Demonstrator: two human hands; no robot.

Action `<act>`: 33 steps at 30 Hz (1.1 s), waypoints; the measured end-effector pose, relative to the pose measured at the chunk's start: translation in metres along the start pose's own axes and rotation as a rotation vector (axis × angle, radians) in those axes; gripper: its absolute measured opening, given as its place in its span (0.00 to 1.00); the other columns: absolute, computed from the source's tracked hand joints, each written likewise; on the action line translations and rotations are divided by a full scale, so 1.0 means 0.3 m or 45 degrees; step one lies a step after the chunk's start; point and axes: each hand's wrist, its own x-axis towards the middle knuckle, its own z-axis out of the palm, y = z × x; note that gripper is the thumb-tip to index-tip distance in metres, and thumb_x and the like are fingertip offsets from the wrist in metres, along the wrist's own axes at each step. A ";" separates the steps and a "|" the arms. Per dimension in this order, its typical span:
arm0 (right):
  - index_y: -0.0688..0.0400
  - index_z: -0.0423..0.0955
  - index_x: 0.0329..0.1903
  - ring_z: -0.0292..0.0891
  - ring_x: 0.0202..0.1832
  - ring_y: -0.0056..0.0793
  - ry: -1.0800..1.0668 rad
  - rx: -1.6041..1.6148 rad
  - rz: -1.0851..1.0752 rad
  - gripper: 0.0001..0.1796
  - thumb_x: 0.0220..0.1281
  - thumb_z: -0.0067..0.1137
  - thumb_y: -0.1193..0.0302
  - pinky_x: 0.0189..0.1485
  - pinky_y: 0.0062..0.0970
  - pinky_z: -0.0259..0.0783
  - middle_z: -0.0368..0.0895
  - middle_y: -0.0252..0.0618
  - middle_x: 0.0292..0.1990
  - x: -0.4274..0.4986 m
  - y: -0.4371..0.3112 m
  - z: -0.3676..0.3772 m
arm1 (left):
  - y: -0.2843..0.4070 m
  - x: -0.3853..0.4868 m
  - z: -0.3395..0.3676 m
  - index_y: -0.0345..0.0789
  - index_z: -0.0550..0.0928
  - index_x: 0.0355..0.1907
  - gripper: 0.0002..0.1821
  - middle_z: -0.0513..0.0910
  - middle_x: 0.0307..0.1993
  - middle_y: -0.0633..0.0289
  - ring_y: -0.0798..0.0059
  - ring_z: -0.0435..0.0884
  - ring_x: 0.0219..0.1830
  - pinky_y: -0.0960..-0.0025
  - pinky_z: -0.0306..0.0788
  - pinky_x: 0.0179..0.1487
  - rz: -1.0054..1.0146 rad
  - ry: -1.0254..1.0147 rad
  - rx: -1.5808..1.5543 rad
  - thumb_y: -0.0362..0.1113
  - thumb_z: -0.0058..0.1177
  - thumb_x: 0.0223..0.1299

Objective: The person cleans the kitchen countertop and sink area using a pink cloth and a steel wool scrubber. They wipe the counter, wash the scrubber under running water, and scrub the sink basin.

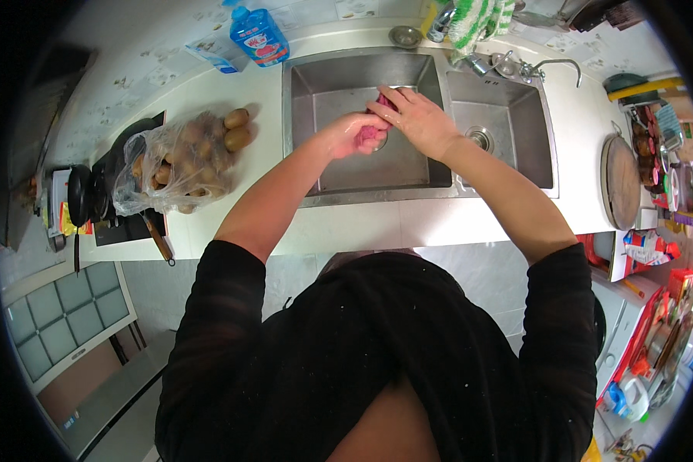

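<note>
Over the large left basin of the stainless-steel double sink (335,173), both hands hold a bunched pink cloth (369,134). My left hand (352,134) has its fingers closed around the lower part of the cloth. Across its upper end lies my right hand (418,122), the fingers wrapped over the pink fabric and touching the left hand. Both hands look wet. Behind the hands, the large basin's drain is partly hidden. The smaller basin (496,115) with its own drain is to the right of my right hand.
A clear plastic bag of kiwifruit (190,156) and two loose kiwifruit (237,138) lie left of the sink. A blue detergent bottle (260,37) stands behind them. The faucet (531,69) and a green-striped towel (479,26) are at the back right; a round wooden board (621,182) is farther right.
</note>
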 end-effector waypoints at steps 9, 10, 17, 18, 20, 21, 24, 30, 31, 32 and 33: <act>0.62 0.66 0.41 0.79 0.45 0.41 -0.403 0.112 0.451 0.16 0.52 0.60 0.71 0.46 0.35 0.76 0.80 0.49 0.43 0.086 -0.024 -0.061 | 0.050 0.029 0.133 0.34 0.78 0.20 0.40 0.75 0.15 0.56 0.64 0.71 0.17 0.64 0.61 0.23 0.398 0.790 0.721 0.69 0.30 0.66; 0.63 0.66 0.42 0.80 0.45 0.42 -0.437 0.160 0.502 0.17 0.52 0.60 0.71 0.46 0.36 0.76 0.80 0.50 0.41 0.098 -0.031 -0.061 | 0.038 0.047 0.124 0.33 0.78 0.19 0.41 0.77 0.17 0.51 0.56 0.74 0.19 0.59 0.64 0.25 0.600 0.953 0.933 0.68 0.30 0.67; 0.67 0.70 0.38 0.81 0.39 0.46 -0.278 0.608 0.689 0.14 0.51 0.58 0.71 0.44 0.41 0.75 0.82 0.53 0.34 0.083 -0.005 0.049 | 0.033 0.057 0.109 0.31 0.80 0.19 0.35 0.77 0.20 0.43 0.42 0.78 0.27 0.49 0.68 0.33 0.937 1.118 1.466 0.55 0.31 0.72; 0.67 0.71 0.37 0.81 0.38 0.46 -0.227 0.688 0.677 0.13 0.50 0.58 0.72 0.43 0.41 0.74 0.82 0.52 0.32 0.087 -0.007 0.054 | 0.034 0.050 0.106 0.31 0.80 0.18 0.35 0.77 0.20 0.43 0.42 0.77 0.26 0.49 0.68 0.33 0.959 1.113 1.488 0.54 0.32 0.72; 0.65 0.70 0.35 0.77 0.34 0.36 -0.416 1.136 0.782 0.09 0.52 0.56 0.74 0.37 0.33 0.71 0.79 0.43 0.29 0.092 0.005 0.057 | 0.037 0.036 0.101 0.31 0.80 0.18 0.34 0.77 0.20 0.44 0.42 0.77 0.25 0.49 0.67 0.31 1.004 1.103 1.533 0.53 0.32 0.72; 0.64 0.70 0.35 0.75 0.31 0.32 -0.513 1.358 0.829 0.08 0.52 0.55 0.75 0.34 0.29 0.69 0.77 0.39 0.27 0.098 0.008 0.047 | 0.038 0.030 0.095 0.31 0.79 0.17 0.34 0.77 0.19 0.43 0.42 0.76 0.25 0.49 0.67 0.31 1.047 1.086 1.533 0.53 0.33 0.72; 0.61 0.71 0.35 0.62 0.25 0.17 -0.944 2.055 0.979 0.05 0.55 0.52 0.77 0.26 0.20 0.59 0.67 0.28 0.22 0.097 0.049 0.027 | 0.043 0.013 0.089 0.32 0.79 0.17 0.33 0.76 0.18 0.44 0.45 0.75 0.22 0.52 0.67 0.28 1.159 1.029 1.513 0.53 0.36 0.71; 0.62 0.67 0.52 0.71 0.28 0.23 -0.258 2.434 1.308 0.25 0.50 0.65 0.79 0.31 0.24 0.71 0.72 0.35 0.32 0.058 0.007 0.011 | 0.065 0.036 0.085 0.32 0.80 0.21 0.26 0.80 0.19 0.57 0.70 0.75 0.19 0.63 0.64 0.23 1.101 0.948 1.048 0.49 0.45 0.69; 0.60 0.65 0.54 0.72 0.33 0.26 -0.137 1.995 1.107 0.28 0.49 0.66 0.78 0.35 0.26 0.73 0.71 0.38 0.38 0.059 -0.016 0.008 | 0.050 0.060 0.038 0.32 0.80 0.22 0.24 0.80 0.19 0.61 0.74 0.75 0.19 0.65 0.63 0.22 0.938 0.923 0.916 0.48 0.46 0.69; 0.59 0.64 0.57 0.73 0.38 0.30 -0.021 1.558 0.897 0.31 0.49 0.67 0.76 0.39 0.28 0.75 0.69 0.42 0.45 0.057 -0.040 0.003 | 0.031 0.081 -0.007 0.32 0.80 0.23 0.23 0.80 0.20 0.64 0.77 0.74 0.19 0.67 0.62 0.21 0.779 0.893 0.781 0.48 0.46 0.69; 0.57 0.62 0.60 0.75 0.43 0.33 0.098 1.110 0.713 0.34 0.48 0.68 0.75 0.43 0.30 0.76 0.68 0.45 0.51 0.030 -0.046 -0.002 | 0.034 0.080 0.021 0.32 0.80 0.23 0.23 0.79 0.21 0.65 0.78 0.73 0.19 0.69 0.62 0.22 0.617 0.855 0.617 0.47 0.46 0.69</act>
